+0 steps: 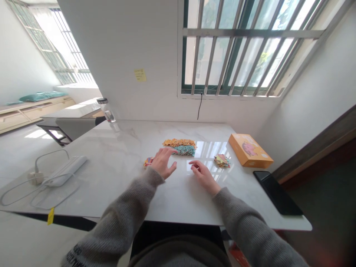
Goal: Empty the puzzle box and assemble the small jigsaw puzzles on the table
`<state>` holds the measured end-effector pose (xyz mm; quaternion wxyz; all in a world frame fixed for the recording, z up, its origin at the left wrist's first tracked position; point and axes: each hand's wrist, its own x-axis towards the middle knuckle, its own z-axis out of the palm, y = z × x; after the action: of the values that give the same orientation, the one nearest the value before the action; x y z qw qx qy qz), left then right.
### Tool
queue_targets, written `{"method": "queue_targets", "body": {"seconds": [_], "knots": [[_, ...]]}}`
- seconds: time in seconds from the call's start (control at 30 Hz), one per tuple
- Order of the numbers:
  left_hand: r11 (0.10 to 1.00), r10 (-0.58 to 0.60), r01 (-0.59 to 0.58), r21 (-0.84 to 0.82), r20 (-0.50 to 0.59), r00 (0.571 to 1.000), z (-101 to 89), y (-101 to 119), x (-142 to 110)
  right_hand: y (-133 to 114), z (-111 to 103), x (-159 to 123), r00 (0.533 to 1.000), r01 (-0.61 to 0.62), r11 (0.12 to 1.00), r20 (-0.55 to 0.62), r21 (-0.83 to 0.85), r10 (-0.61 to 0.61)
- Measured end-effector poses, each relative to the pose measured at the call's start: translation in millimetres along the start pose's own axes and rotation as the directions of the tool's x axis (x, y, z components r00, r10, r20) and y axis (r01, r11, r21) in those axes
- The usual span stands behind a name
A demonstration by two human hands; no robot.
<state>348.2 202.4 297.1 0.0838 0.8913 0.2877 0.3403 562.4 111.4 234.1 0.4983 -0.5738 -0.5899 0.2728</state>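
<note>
My left hand [163,163] is open, thumb spread away from the fingers. Its fingertips are over the near left edge of a pile of small blue pieces [184,150], which look like jigsaw puzzle pieces. I cannot tell whether they touch. Behind these lies a row of orange pieces [179,142]. A few red and purple pieces [148,161] show left of this hand, partly hidden by it. My right hand [204,176] is low over the white table, fingers curled and thumb near the index finger. Whatever it may hold is too small to make out.
Right of my right hand is a mixed pile of pieces [222,161]. An orange box [249,150] with a pink pig picture and a black phone-like slab [278,193] lie further right. A power strip [65,170] with cables is at left, a bottle [108,112] at the far left corner.
</note>
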Motion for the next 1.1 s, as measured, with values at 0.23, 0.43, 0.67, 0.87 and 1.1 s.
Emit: {"method": "queue_targets", "body": {"seconds": [0.23,0.43,0.67,0.87,1.1], "knots": [[0.919,-0.362,0.282,0.276,0.302,0.882,71.3,-3,66,3,-15,5,0.993,0.020,1.000,-0.113,0.009,-0.019],[0.891,-0.412,0.302,0.340,0.322,0.852,102.0,-19,73,8,-20,8,0.981,0.045,0.999,-0.190,0.024,-0.040],[0.903,-0.360,0.261,0.342,0.269,0.894,102.4,-30,66,8,-19,7,0.984,0.048,0.999,-0.171,0.015,-0.045],[0.909,-0.367,0.292,0.299,0.236,0.900,90.4,-23,57,11,-19,8,0.983,0.055,0.998,-0.174,0.016,-0.052],[0.958,-0.273,0.283,-0.050,0.150,0.950,87.9,-5,26,6,-19,6,0.982,0.069,0.995,-0.172,-0.076,-0.082]]}}
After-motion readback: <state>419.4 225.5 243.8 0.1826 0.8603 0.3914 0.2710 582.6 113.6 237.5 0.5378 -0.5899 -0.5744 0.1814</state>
